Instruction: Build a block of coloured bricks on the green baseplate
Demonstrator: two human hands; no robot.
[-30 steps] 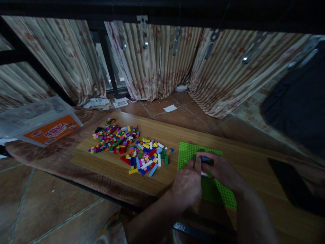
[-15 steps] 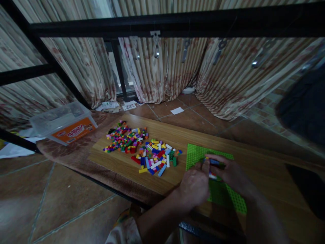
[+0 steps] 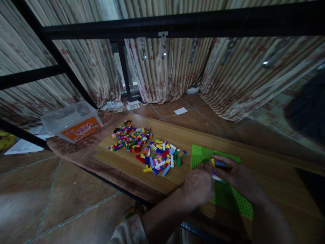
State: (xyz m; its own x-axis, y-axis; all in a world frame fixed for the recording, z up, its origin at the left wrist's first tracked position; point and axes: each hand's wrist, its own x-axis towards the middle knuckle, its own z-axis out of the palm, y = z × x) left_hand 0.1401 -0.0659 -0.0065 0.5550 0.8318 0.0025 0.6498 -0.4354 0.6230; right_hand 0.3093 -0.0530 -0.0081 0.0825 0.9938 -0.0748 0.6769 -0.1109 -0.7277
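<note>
A green studded baseplate (image 3: 200, 154) lies on the wooden board (image 3: 162, 123). Over it is a small structure of joined toy bricks (image 3: 218, 164), with yellow, blue, red and white parts showing. My left hand (image 3: 199, 184) has its fingers closed against the structure's left side, by a yellow brick (image 3: 213, 162). From the right, my right hand (image 3: 240, 174) curls its fingers and thumb round the structure. The hands hide much of it, and I cannot tell whether it is fixed to the baseplate.
Left of the baseplate lies a pile of larger bricks (image 3: 159, 157), with a pile of smaller bricks (image 3: 129, 137) beyond it. A clear plastic box (image 3: 72, 120) with an orange label stands at the far left. A dark flat object (image 3: 311, 184) lies at the right.
The whole view has shifted, so things sit slightly farther right. My left fingers have moved a little off the structure's top, and the yellow brick shows more.
</note>
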